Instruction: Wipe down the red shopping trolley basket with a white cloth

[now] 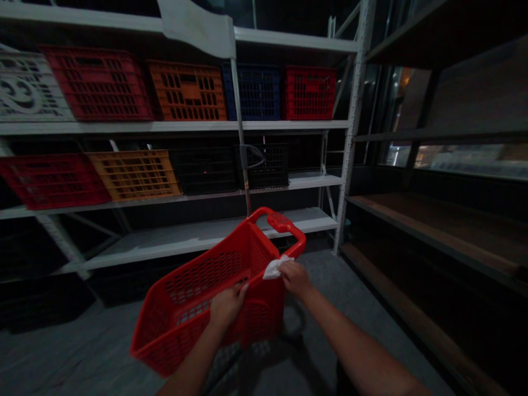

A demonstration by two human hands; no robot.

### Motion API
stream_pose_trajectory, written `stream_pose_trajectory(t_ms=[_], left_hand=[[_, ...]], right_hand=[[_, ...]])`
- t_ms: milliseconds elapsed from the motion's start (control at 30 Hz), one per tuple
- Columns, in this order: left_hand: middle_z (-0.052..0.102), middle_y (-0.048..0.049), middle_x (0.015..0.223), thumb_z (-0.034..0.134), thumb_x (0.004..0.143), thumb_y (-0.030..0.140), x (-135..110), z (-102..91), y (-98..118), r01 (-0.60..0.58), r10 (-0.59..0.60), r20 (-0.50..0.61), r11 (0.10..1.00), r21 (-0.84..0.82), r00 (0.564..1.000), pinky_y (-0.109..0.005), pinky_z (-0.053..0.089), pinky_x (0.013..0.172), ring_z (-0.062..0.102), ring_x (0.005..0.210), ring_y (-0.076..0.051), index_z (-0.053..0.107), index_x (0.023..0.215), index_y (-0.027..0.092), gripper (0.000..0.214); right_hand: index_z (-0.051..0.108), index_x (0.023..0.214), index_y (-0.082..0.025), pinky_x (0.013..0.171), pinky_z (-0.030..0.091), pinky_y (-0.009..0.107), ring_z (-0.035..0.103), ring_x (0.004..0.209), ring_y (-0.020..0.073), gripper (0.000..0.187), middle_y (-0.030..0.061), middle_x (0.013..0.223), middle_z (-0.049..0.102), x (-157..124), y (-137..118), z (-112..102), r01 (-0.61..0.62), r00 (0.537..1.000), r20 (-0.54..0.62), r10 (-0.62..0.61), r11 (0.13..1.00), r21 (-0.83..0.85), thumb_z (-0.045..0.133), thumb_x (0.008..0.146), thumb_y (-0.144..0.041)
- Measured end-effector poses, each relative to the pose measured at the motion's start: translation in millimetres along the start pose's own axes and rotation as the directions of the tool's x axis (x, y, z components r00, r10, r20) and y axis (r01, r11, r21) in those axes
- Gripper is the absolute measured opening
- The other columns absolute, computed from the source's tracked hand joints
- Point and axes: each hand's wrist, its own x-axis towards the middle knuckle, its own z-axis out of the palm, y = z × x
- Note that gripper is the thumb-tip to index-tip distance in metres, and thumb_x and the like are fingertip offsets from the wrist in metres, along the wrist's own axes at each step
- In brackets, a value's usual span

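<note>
A red plastic shopping cart with perforated walls stands in front of me, its handle end toward the upper right. My left hand grips the cart's near rim about midway along, with the fingers curled over the edge. Farther along the same rim, close to where the handle joins, my right hand is closed on a white cloth. The cloth is crumpled and touches the rim. Whether it is fabric or paper I cannot tell. Nothing shows inside the visible part of the cart.
White metal shelving stands behind the cart, holding several plastic crates, among them an orange crate and a yellow crate. A pole with a pale sign rises behind the cart. Dark shelves line the right side. The light is dim.
</note>
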Motion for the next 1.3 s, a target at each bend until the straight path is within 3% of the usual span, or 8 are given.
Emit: stream_pose_trajectory(t_ms=[233, 500, 667, 733, 933, 1000, 1167, 1300], left_hand=[[0.068, -0.0076, 0.08, 0.009, 0.084, 0.055, 2.1, 3.3, -4.3, 0.018, -0.018, 0.014, 1.0, 0.009, 1.0, -0.027, 0.041, 0.065, 0.063, 0.078, -0.019, 0.061, 0.09, 0.022, 0.062], [0.068, -0.0064, 0.077, 0.008, 0.083, 0.056, 2.7, 3.9, -20.2, -0.027, 0.027, 0.001, 0.999, 0.033, 1.0, -0.027, 0.042, 0.063, 0.063, 0.075, -0.02, 0.059, 0.091, 0.024, 0.061], [0.068, -0.0058, 0.077, 0.007, 0.083, 0.056, 3.0, 6.3, -32.1, -0.054, 0.054, 0.005, 0.998, 0.036, 0.999, -0.026, 0.042, 0.065, 0.063, 0.076, -0.019, 0.059, 0.089, 0.024, 0.062], [0.068, -0.0056, 0.078, 0.007, 0.083, 0.056, 2.5, 6.9, -33.2, -0.05, 0.049, 0.004, 0.998, 0.04, 0.999, -0.026, 0.042, 0.065, 0.063, 0.076, -0.019, 0.059, 0.088, 0.024, 0.062], [0.068, -0.0049, 0.079, 0.008, 0.084, 0.056, -1.3, 4.4, -33.4, -0.049, 0.049, 0.015, 0.999, 0.012, 0.999, -0.025, 0.041, 0.066, 0.062, 0.078, -0.018, 0.059, 0.086, 0.024, 0.061], [0.068, -0.005, 0.08, 0.009, 0.084, 0.056, -3.7, 2.2, -34.5, -0.046, 0.046, 0.031, 0.999, 0.002, 0.998, -0.024, 0.041, 0.066, 0.062, 0.078, -0.017, 0.06, 0.085, 0.023, 0.06], [0.068, -0.0056, 0.079, 0.009, 0.084, 0.055, -10.2, -0.1, -36.6, -0.06, 0.06, 0.01, 0.998, 0.027, 0.998, -0.025, 0.041, 0.064, 0.063, 0.078, -0.019, 0.06, 0.085, 0.023, 0.06], [0.068, -0.0065, 0.077, 0.008, 0.084, 0.055, -13.3, 2.2, -33.3, -0.069, 0.069, -0.005, 0.997, 0.034, 0.998, -0.026, 0.041, 0.064, 0.063, 0.076, -0.019, 0.06, 0.084, 0.022, 0.061]], right_hand=[[0.061, 0.091, -0.018, 0.081, 0.045, 0.033, 0.057, 0.087, 0.0185, 0.024, 0.0072, 0.09, 0.064, -2.4, 26.2, -21.3, -0.011, 0.97, -0.242, 0.024, 0.998, 0.056, 0.043, 0.077, -0.008], [0.06, 0.093, -0.019, 0.079, 0.045, 0.031, 0.057, 0.085, 0.018, 0.025, 0.0058, 0.089, 0.064, 2.1, -3.2, -3.9, 0.105, 0.991, -0.088, -0.1, 0.993, 0.049, 0.045, 0.076, -0.009], [0.059, 0.088, -0.017, 0.073, 0.045, 0.03, 0.057, 0.079, 0.018, 0.021, 0.0071, 0.083, 0.063, -12.2, 22.3, -28.6, -0.149, 0.944, -0.296, 0.146, 0.989, 0.015, 0.041, 0.078, -0.012], [0.058, 0.085, -0.017, 0.072, 0.044, 0.028, 0.057, 0.077, 0.0172, 0.02, 0.0064, 0.081, 0.063, -10.0, 13.9, -25.3, -0.198, 0.922, -0.331, 0.2, 0.979, 0.04, 0.04, 0.079, -0.012], [0.059, 0.08, -0.019, 0.071, 0.041, 0.025, 0.058, 0.073, 0.0155, 0.016, 0.0033, 0.074, 0.063, 13.4, -38.7, -3.3, -0.171, 0.972, -0.171, 0.164, 0.985, -0.024, 0.044, 0.078, -0.014], [0.058, 0.082, -0.019, 0.066, 0.041, 0.024, 0.058, 0.069, 0.0149, 0.016, 0.0025, 0.072, 0.063, 14.2, -35.7, -19.8, -0.264, 0.946, -0.203, 0.251, 0.964, -0.039, 0.043, 0.078, -0.015], [0.056, 0.079, -0.017, 0.069, 0.042, 0.029, 0.054, 0.078, 0.0188, 0.013, 0.0067, 0.081, 0.057, 4.2, 2.9, -97.4, -0.449, 0.769, -0.53, 0.358, 0.892, -0.049, 0.043, 0.076, -0.02], [0.059, 0.088, -0.017, 0.071, 0.044, 0.029, 0.053, 0.079, 0.0178, 0.02, 0.006, 0.083, 0.055, 4.0, 5.6, -111.3, -0.326, 0.867, -0.414, 0.277, 0.944, -0.051, 0.045, 0.074, -0.016]])
